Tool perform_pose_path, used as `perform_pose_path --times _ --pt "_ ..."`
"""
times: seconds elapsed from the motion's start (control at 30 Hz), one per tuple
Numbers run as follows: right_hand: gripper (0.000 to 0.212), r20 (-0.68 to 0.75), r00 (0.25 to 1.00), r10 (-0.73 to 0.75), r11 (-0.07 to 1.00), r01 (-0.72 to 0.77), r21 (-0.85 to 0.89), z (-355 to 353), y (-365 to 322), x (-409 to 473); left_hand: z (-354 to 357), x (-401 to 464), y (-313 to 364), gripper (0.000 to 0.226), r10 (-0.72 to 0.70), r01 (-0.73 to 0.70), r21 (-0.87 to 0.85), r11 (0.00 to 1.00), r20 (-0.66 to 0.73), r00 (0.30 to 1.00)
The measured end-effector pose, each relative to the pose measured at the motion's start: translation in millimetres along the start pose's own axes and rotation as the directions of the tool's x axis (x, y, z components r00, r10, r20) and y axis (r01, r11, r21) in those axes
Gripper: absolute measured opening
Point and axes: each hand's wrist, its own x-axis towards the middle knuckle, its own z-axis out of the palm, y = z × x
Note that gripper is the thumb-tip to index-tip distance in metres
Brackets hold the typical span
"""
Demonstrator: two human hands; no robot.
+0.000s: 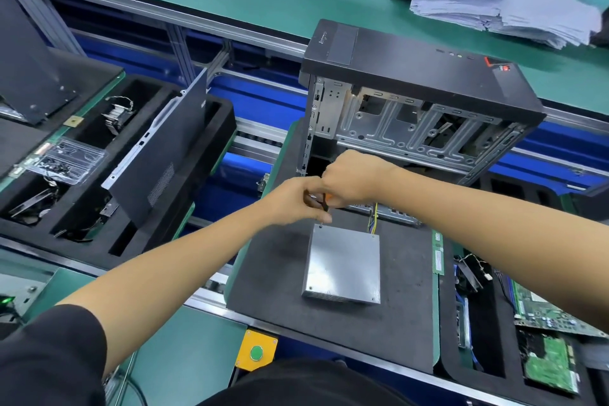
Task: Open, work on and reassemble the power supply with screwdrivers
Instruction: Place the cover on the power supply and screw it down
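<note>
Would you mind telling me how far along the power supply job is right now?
Done: the power supply lies out of the computer case, on the black foam mat, lid on. In hand: the right hand grips a screwdriver at the far-left corner screw while the left hand steadies the tip. Whether it is being loosened or tightened cannot be told.

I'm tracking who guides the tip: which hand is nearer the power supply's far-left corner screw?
Left. The left hand has fingertips just above that screw; the right hand grips the screwdriver handle higher up.
</note>
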Motion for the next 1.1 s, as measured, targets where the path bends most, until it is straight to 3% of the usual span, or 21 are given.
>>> perform_pose_path --times 0.07,0.17,0.3,0.37,0.47,0.53,0.63,0.7,0.77,0.83,0.9,1.0,1.1 --pt "0.034 0.032 0.996 0.083 0.996 -0.082 -0.034 1.1 -0.7 0.4 7.6 3.2 -1.2 0.041 -0.003 0.004 0.006 1.0 -0.087 0.996" --pt "0.034 -0.009 0.999 0.044 0.999 -0.044 0.01 5.6 -1.7 -3.5 11.4 7.1 -4.2 0.026 0.002 0.003 0.037 0.999 -0.137 0.991" --pt "0.014 -0.038 0.987 -0.159 0.987 0.16 0.029 5.2 2.7 -8.7 -0.1 7.2 -1.0 0.033 -0.015 0.011 0.082 0.997 0.055 0.998" --pt "0.014 -0.013 0.993 -0.115 0.993 0.115 0.01 6.8 3.9 -5.7 -1.4 7.8 1.1 0.031 -0.019 0.014 0.063 0.998 0.07 0.997" --pt "0.03 0.035 0.998 0.045 0.999 -0.045 0.0 7.1 0.3 -3.0 9.8 11.0 -1.4 0.031 -0.018 0.03 0.143 0.989 -0.081 0.997" --pt "0.032 0.013 0.998 0.055 0.998 -0.055 0.017 9.8 -0.7 -4.4 15.8 13.8 -3.9 0.03 -0.044 0.065 0.155 0.986 -0.135 0.99" --pt "0.034 -0.049 0.998 -0.038 0.996 0.042 0.075 8.7 4.5 -8.7 6.6 14.3 -6.6 0.018 0.008 -0.004 0.13 0.991 -0.028 1.0" --pt "0.028 0.0 0.994 -0.111 0.993 0.111 0.042 5.4 9.2 -9.6 -0.6 11.9 -3.5 0.024 0.071 -0.082 0.177 0.981 0.065 0.995" --pt "0.024 0.011 0.998 -0.062 0.998 0.062 -0.008 7.3 8.7 -6.1 0.6 11.3 1.4 0.026 0.044 -0.045 0.163 0.986 0.005 0.999" --pt "0.034 0.019 0.999 0.035 0.998 -0.034 -0.053 7.6 4.6 -3.4 8.1 12.9 0.8 0.03 0.031 -0.012 0.164 0.986 -0.114 0.993" --pt "0.037 0.005 0.999 0.054 0.998 -0.054 -0.044 11.2 3.5 -3.4 12.9 15.0 -4.3 0.033 -0.002 0.021 0.135 0.991 -0.142 0.99" --pt "0.033 -0.068 0.994 -0.086 0.995 0.089 0.045 10.7 11.0 -9.2 4.4 14.4 -5.0 0.019 -0.006 0.005 0.116 0.993 0.011 1.0" --pt "0.026 -0.019 0.982 -0.188 0.982 0.187 -0.033 12.2 15.8 -9.7 -2.5 13.6 -1.3 0.016 -0.029 0.009 0.146 0.989 0.136 0.99"
